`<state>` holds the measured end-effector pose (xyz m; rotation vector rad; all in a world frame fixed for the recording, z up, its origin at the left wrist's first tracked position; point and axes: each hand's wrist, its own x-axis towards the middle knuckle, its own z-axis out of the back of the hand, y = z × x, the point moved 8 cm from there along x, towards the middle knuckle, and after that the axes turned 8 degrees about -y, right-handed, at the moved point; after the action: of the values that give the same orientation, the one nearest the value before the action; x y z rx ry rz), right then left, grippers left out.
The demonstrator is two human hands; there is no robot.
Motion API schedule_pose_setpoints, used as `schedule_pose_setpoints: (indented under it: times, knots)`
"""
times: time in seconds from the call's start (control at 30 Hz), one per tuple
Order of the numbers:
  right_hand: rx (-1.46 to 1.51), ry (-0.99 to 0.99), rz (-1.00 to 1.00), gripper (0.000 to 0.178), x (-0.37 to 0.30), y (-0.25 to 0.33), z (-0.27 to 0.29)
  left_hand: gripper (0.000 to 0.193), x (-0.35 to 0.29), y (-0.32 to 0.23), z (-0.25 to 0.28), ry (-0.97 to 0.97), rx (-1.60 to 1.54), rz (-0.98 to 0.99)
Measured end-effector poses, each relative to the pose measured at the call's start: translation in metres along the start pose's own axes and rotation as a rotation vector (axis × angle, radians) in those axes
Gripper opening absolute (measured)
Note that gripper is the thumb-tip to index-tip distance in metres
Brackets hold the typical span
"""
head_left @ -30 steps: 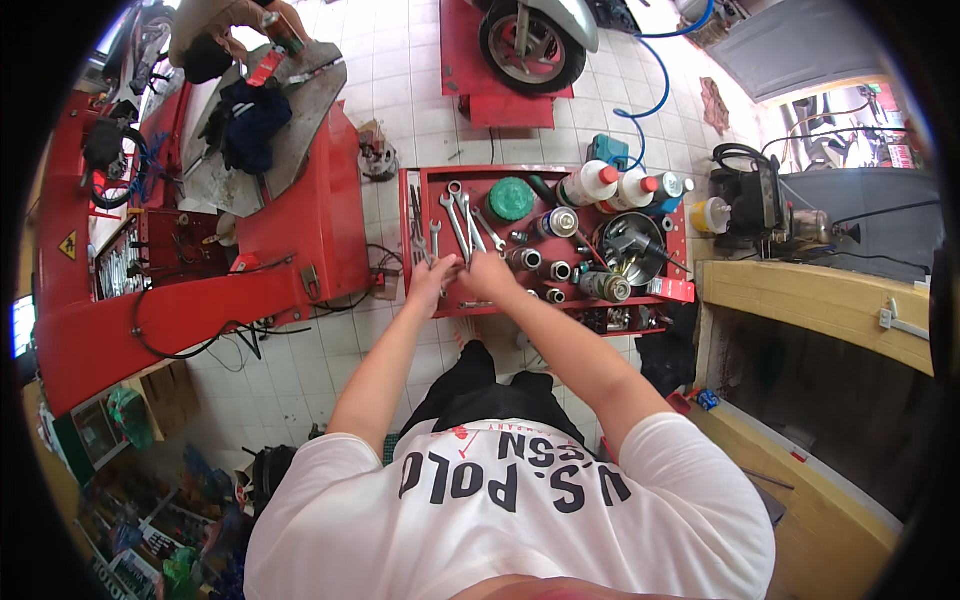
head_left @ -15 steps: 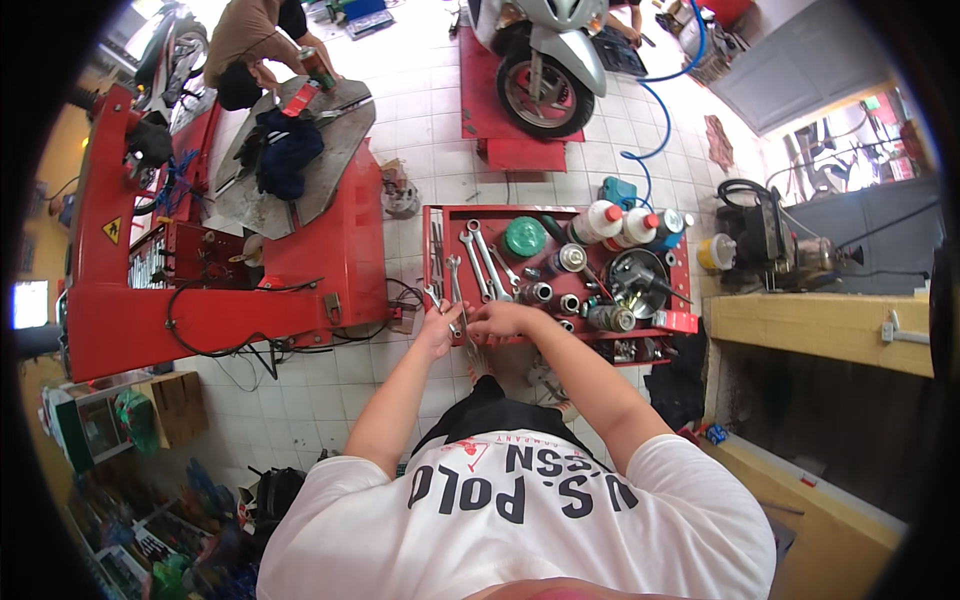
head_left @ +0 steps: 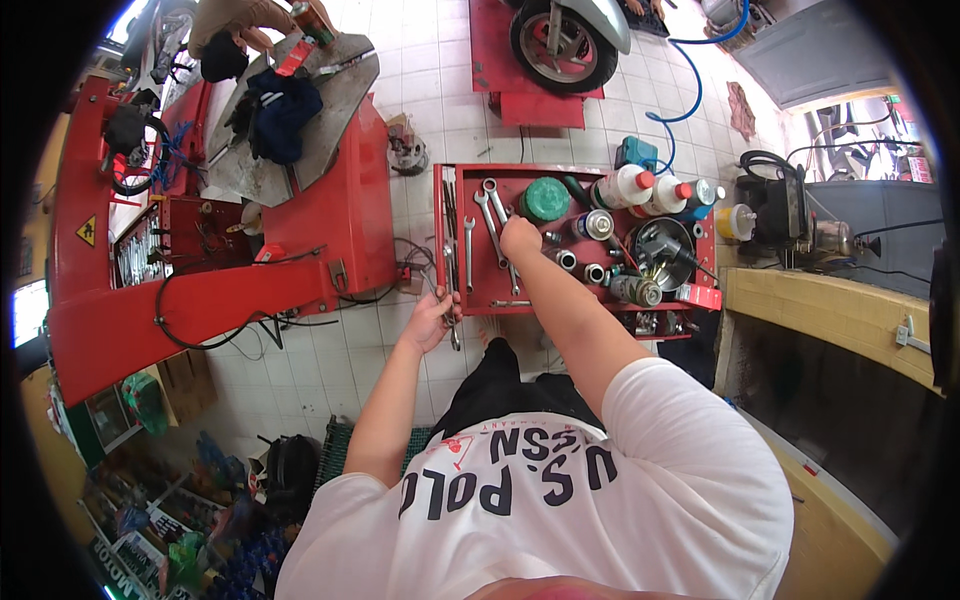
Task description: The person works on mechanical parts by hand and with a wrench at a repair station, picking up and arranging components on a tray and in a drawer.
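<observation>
At the front left corner of the red tool tray [head_left: 500, 304], my left hand [head_left: 429, 322] is closed round a metal wrench [head_left: 455, 338]; the fingers hide whether other tools are with it. Inside the tray, my right hand [head_left: 521, 242] is lowered over the wrenches, its fingers curled and mostly out of sight, so what they grip cannot be made out. Left of it lie an open-end wrench [head_left: 469, 255] and a long wrench [head_left: 487, 222], with another long one partly under the hand. A green round tub [head_left: 545, 199] sits just beyond.
Bottles with red caps [head_left: 627, 186], a spray can [head_left: 594, 225] and a metal bowl [head_left: 684, 285] with a tool crowd the tray's right. A red machine [head_left: 330, 200] stands left, a scooter wheel [head_left: 562, 52] ahead. Another person [head_left: 228, 28] bends at far left. A blue hose [head_left: 690, 95] crosses the floor.
My right hand has left my left hand's side and reached forward into the tray. The left hand stays near the tray's front left corner with the wrench. The whole view has shifted slightly.
</observation>
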<state>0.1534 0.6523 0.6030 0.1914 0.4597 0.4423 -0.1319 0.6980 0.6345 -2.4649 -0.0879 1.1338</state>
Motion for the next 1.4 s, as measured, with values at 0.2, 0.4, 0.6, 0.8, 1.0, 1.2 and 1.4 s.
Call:
schedule_pose_setpoints:
  times: [0.2,0.4,0.6,0.8,1.0,1.2,1.4]
  knots:
    - [-0.042,-0.006,0.015,0.028,-0.002,0.001,-0.021,0.010,0.003,-0.007,0.002,0.016,0.001,0.019]
    - [-0.030,-0.022,0.086,0.034,0.010,-0.006,-0.023,0.011,0.013,-0.017,-0.008,0.007,0.023,0.004]
    - [-0.016,0.022,0.156,0.042,-0.007,0.009,-0.005,0.032,0.020,-0.026,-0.002,0.019,-0.012,0.011]
    - [0.148,-0.019,0.208,0.046,-0.055,0.032,0.036,0.035,0.046,-0.022,0.013,-0.179,0.070,-0.004]
    - [0.339,0.166,0.287,0.045,-0.132,0.051,0.051,0.040,0.056,-0.018,-0.034,-0.293,0.226,-0.040]
    - [0.399,0.223,0.330,0.056,-0.144,0.059,0.041,0.039,0.067,-0.020,-0.057,-0.191,0.313,-0.159]
    - [0.360,0.266,0.343,0.058,-0.149,0.067,0.021,0.029,0.060,-0.014,-0.040,-0.283,0.277,-0.119]
